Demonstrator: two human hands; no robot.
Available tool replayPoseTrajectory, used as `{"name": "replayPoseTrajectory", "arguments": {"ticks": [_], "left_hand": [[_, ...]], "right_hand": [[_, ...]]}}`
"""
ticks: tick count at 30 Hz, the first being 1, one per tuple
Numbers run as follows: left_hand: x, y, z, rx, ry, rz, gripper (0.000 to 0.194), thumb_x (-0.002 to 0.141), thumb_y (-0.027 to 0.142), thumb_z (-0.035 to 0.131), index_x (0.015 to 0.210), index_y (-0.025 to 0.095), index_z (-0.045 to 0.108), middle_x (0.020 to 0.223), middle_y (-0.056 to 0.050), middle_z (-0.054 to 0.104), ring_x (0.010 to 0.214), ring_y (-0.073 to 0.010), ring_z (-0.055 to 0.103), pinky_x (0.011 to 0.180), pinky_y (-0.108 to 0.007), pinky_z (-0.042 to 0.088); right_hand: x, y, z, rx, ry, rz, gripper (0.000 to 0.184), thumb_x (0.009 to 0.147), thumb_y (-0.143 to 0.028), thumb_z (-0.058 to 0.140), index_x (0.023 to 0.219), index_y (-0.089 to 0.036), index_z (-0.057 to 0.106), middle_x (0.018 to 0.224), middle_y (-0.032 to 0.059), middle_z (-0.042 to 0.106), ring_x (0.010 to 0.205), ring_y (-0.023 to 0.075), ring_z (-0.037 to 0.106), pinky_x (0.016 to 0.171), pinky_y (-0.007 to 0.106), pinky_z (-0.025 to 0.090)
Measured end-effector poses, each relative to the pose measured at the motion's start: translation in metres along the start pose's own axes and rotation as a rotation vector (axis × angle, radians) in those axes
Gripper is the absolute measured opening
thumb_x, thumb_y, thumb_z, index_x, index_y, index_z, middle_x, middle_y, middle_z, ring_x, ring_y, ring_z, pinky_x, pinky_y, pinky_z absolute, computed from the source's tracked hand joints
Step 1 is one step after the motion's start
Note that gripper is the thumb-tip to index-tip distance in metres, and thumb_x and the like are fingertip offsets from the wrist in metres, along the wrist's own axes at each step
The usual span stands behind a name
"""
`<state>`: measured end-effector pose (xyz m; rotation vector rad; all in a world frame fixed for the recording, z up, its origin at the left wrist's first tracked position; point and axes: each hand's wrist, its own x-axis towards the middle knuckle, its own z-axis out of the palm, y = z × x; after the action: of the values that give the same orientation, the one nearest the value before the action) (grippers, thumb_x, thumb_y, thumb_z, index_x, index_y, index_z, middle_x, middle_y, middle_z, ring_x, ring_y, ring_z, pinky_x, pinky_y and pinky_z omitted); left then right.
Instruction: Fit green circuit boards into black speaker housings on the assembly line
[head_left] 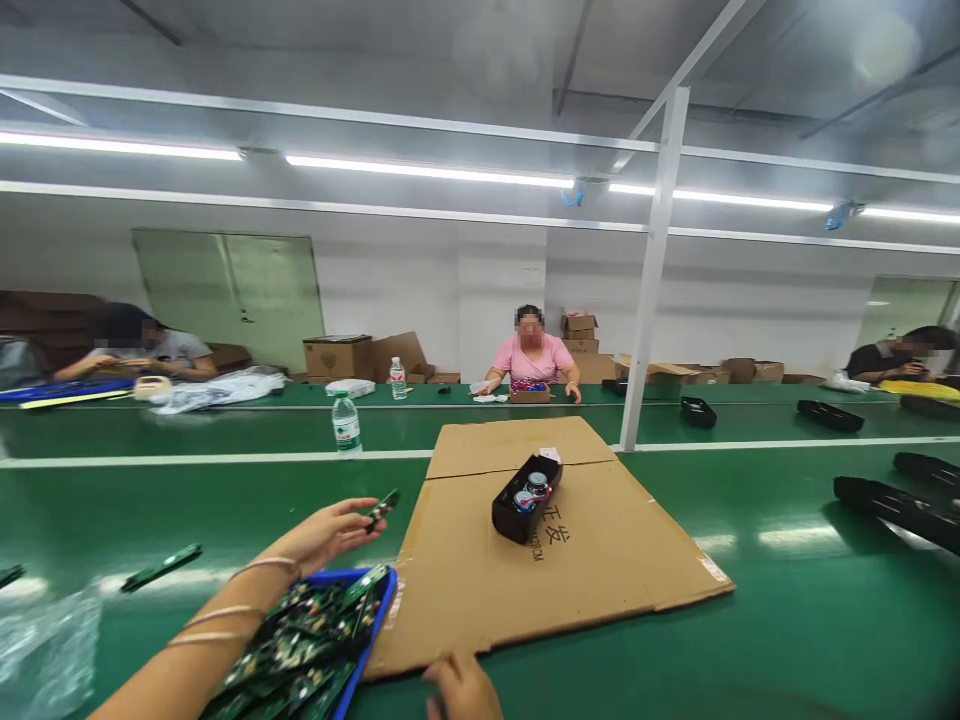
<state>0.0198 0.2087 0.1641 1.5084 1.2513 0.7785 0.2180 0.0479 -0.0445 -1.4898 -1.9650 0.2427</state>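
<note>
My left hand (pixel 330 535) pinches a small green circuit board (pixel 383 510) between thumb and fingers. Below that wrist, a blue tray (pixel 367 650) holds a heap of similar boards (pixel 307 640). My right hand (pixel 465 688) is at the bottom edge of the view, by the near edge of a flat cardboard sheet (pixel 480 590). It is blurred and partly cut off, so its fingers cannot be read. On the cardboard lies a black open housing (pixel 514 520) with two round silvery parts (pixel 531 490) and red and blue wires inside.
Loose circuit boards (pixel 161 568) and clear plastic wrap (pixel 49 650) lie to the left. A water bottle (pixel 346 425) stands behind the tray. A white post (pixel 652 280) rises beyond the cardboard. Black housings (pixel 900 508) lie at right. A co-worker (pixel 531 357) sits opposite.
</note>
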Motion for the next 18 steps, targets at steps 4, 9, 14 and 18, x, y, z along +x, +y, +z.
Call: {"name": "replayPoseTrajectory", "arguments": {"ticks": [4,9,14,18], "left_hand": [[-0.079,-0.032,0.034,-0.334,-0.199,-0.001,0.077,0.067,0.04,0.072,0.138,0.026,0.048,0.114,-0.007,0.076,0.12,-0.0303,0.068,0.108,-0.043,0.053],[-0.144,-0.111,0.097,-0.595,-0.411,-0.055,0.089,0.053,0.045,0.085,0.134,0.057,0.05,0.117,-0.002,0.073,0.119,-0.0345,0.067,0.103,-0.054,0.052],[-0.139,-0.162,0.145,-0.58,-0.574,-0.076,0.073,0.027,0.062,0.091,0.097,0.06,0.069,0.107,-0.007,0.07,0.118,-0.0444,0.064,0.109,-0.056,0.039],[-0.128,-0.174,0.147,-0.524,-0.542,-0.11,0.067,0.02,0.064,0.09,0.083,0.052,0.07,0.114,-0.01,0.064,0.125,-0.0476,0.057,0.113,-0.053,0.03]], "right_hand": [[-0.002,0.013,-0.033,-0.097,0.079,0.155,0.053,0.096,-0.026,0.03,0.137,-0.051,0.054,0.136,0.005,0.062,0.125,0.0296,0.057,0.097,0.042,0.051],[0.049,0.044,-0.081,-0.318,0.117,0.306,0.055,0.097,-0.016,0.029,0.146,-0.028,0.053,0.159,0.0089,0.037,0.134,0.0313,0.047,0.105,0.045,0.042],[0.106,0.062,-0.11,-0.506,0.054,0.408,0.031,0.099,-0.025,0.061,0.129,-0.015,0.061,0.132,0.0118,0.059,0.122,0.0276,0.055,0.104,0.05,0.049],[0.117,0.038,-0.104,-0.603,0.024,0.41,0.023,0.098,-0.031,0.066,0.111,-0.012,0.065,0.111,0.0083,0.064,0.112,0.025,0.06,0.099,0.047,0.051]]}}
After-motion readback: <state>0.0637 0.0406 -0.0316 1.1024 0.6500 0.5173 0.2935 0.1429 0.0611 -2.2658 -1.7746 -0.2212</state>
